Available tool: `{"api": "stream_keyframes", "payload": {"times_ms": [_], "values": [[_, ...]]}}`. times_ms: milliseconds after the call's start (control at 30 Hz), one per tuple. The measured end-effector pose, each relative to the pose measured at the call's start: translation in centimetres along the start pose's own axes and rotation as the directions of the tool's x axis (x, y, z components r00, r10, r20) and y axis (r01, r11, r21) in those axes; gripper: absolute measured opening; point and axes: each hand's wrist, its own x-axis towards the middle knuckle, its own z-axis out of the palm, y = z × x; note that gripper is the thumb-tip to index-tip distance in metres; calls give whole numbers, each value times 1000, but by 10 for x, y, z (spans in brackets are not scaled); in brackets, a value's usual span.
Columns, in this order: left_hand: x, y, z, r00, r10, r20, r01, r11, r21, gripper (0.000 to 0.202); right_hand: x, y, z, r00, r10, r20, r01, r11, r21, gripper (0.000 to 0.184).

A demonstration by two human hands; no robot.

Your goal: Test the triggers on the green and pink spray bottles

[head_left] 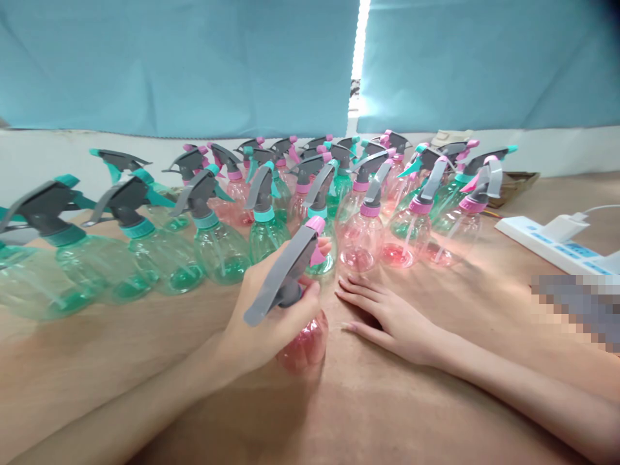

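In my left hand [271,323] is a pink spray bottle [304,345], gripped around its neck just under the grey trigger head with a pink nozzle. My fingers hide its collar, and the bottle leans slightly. To the right, my right hand [387,316] rests on the wooden table with its fingers stretched out, holding nothing. Just beyond those fingertips stands a clear pink spray bottle [361,242] with a pink collar. A green spray bottle [223,252] with a turquoise collar stands beyond my left hand.
Several more green and pink spray bottles stand in rows across the table [169,368]. On the right lies a white power strip [537,242] with a plug in it, near a blurred-out patch. A brown box-like object [513,187] sits behind. Blue curtains [169,64] hang at the back.
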Motion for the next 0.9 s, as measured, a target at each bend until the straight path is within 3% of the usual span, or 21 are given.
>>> {"api": "stream_keyframes", "payload": {"times_ms": [567, 767, 900], "values": [[2, 0, 2, 1000, 23, -19, -22, 1000, 19, 14, 2, -2, -2, 1000, -9, 3, 9, 1000, -20, 58], [3, 0, 6, 1000, 5, -31, -4, 1000, 20, 35, 3, -2, -4, 1000, -22, 20, 23, 998, -61, 59], [4, 2, 11, 998, 40, -44, -39, 999, 9, 36, 3, -2, -4, 999, -34, 24, 35, 997, -73, 59]]}}
